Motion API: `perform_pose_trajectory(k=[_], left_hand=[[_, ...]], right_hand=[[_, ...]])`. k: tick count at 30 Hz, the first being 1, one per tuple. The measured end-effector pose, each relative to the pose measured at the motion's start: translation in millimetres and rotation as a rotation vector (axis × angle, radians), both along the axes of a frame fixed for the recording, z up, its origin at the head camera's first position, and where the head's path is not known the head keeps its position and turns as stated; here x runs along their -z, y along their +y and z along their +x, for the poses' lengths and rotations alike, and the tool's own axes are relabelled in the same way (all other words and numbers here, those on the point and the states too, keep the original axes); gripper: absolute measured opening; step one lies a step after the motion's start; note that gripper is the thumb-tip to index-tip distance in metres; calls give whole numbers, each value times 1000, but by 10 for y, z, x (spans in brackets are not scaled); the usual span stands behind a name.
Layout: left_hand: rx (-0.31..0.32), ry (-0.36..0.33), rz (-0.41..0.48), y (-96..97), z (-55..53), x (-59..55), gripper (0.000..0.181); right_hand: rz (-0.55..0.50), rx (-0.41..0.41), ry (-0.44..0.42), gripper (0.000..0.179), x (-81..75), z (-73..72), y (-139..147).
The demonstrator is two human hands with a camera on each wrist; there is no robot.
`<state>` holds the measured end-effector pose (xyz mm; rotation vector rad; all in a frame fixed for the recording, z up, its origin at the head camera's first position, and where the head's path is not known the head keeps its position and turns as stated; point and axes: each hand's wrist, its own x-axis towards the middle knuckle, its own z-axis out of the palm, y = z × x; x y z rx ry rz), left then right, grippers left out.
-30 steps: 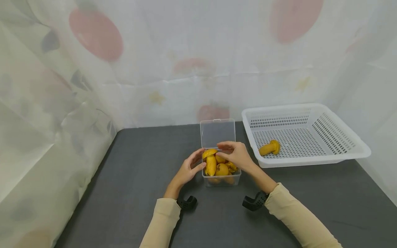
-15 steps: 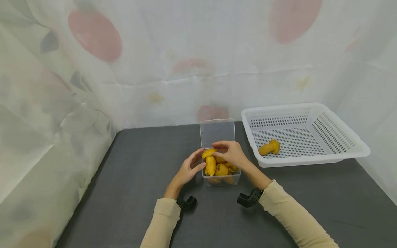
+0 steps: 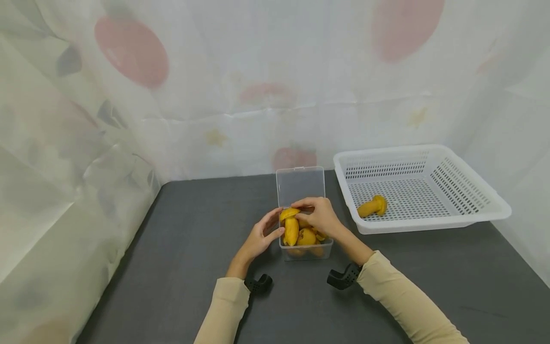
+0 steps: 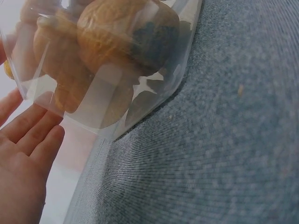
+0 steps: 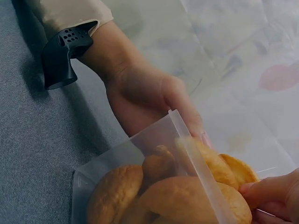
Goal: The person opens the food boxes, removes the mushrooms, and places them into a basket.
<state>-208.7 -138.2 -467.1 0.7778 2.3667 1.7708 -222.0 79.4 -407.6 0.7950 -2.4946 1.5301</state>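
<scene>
Apparently pinching the upright mushroom (image 3: 291, 233) at the cap edge with the right hand (image 3: 323, 216); steadying the clear box (image 3: 306, 254), just below the centre of the frame, with the left hand (image 3: 257, 238) — fingers spread and fairly straight against the left wall. Better to ease the cap down into the box's upper left corner, with the stem laid toward the front rim, than to press on the mushrooms (image 3: 307, 237) packed around. Probably easy to bruise, so best to loosen the pinch only once seated. Check for height above the rim — likely to block the raised lid (image 3: 301, 185). Note another mushroom (image 3: 373, 206), untouched in the white basket (image 3: 414, 188) at right.
</scene>
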Motion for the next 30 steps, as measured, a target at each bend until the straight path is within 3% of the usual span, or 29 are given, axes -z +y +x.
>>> perform_pose_trajectory(k=[14,30], left_hand=[[4,28,7,0,3,15,55],[40,47,17,5,-10,66,54]], right_hand=[[-96,118,87,23,-108,74,214],[-138,351,90,27,-288,122,957]])
